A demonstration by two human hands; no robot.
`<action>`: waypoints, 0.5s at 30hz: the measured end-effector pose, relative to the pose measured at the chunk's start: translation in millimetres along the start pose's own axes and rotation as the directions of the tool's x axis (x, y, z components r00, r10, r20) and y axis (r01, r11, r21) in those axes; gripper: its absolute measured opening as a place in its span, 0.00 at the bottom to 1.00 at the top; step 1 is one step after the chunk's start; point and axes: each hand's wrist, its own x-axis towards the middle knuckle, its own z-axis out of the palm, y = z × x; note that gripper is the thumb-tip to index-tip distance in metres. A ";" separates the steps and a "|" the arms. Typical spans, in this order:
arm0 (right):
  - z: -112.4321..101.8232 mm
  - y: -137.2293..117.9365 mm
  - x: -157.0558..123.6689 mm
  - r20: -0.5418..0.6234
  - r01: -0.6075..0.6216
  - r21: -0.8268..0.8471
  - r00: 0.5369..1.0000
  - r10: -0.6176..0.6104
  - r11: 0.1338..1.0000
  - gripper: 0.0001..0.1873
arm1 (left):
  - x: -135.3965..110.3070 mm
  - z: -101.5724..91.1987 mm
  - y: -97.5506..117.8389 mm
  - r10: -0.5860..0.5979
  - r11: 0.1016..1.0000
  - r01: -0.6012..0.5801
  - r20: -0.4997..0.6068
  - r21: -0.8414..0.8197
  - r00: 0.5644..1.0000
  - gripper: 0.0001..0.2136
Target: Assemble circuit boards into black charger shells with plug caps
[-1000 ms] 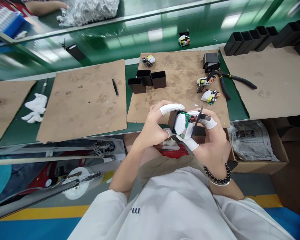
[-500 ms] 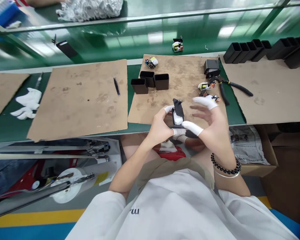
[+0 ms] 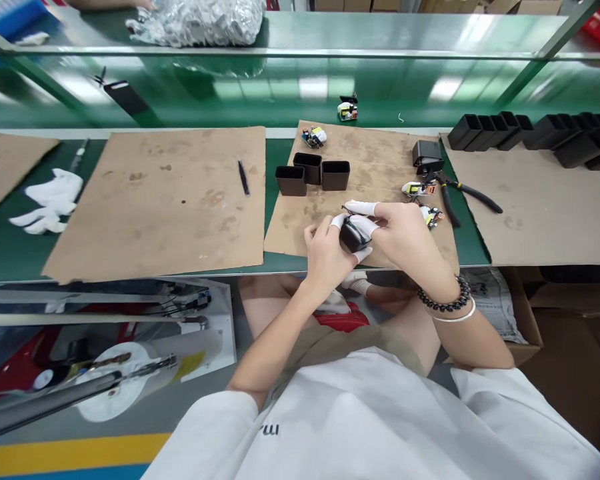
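Between my hands, above the front edge of the cardboard mat (image 3: 300,230), is a black plastic case (image 3: 353,238). My left hand (image 3: 329,250) grips it from the left, with white covers on the thumb and a fingertip. From the right, my right hand (image 3: 397,230) pinches at the top of the case with white-covered fingers, which hide most of what is at its opening. Three empty-looking black cases (image 3: 291,181) stand behind. Small circuit boards with yellow and white parts (image 3: 418,189) lie beside my right hand, partly covered by it.
Black-and-yellow pliers (image 3: 473,195) and a closed black case (image 3: 427,155) lie at the mat's right edge. Rows of black cases (image 3: 500,130) stand further right. A black tweezer-like tool (image 3: 243,178) rests on the left cardboard, with white gloves (image 3: 53,197) beyond. A metal shelf edge (image 3: 290,52) crosses behind.
My right hand has come in from the right and closed on the top of the case. The black flap and white part that stuck out of it are now mostly inside or covered by fingers.
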 end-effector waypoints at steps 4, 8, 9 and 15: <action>-7.0 -4.8 -8.2 -0.046 0.030 -0.116 0.998 -0.035 0.993 0.15 | -1.3 3.4 1.5 -0.006 1.000 0.007 -0.028 0.020 1.000 0.28; 3.0 -2.9 -22.9 -0.144 0.068 -0.238 0.984 -0.105 0.969 0.10 | -2.8 6.3 1.1 -0.011 1.000 0.012 -0.052 0.009 0.999 0.24; 7.5 -1.0 -25.0 -0.159 0.071 -0.231 0.981 -0.110 0.970 0.10 | -3.2 6.6 0.3 -0.008 1.000 0.009 -0.052 0.005 0.999 0.23; 31.8 7.7 -33.4 -0.219 0.093 -0.135 0.968 -0.121 0.986 0.08 | -4.5 5.7 -2.1 -0.016 1.000 0.015 -0.029 -0.020 0.999 0.20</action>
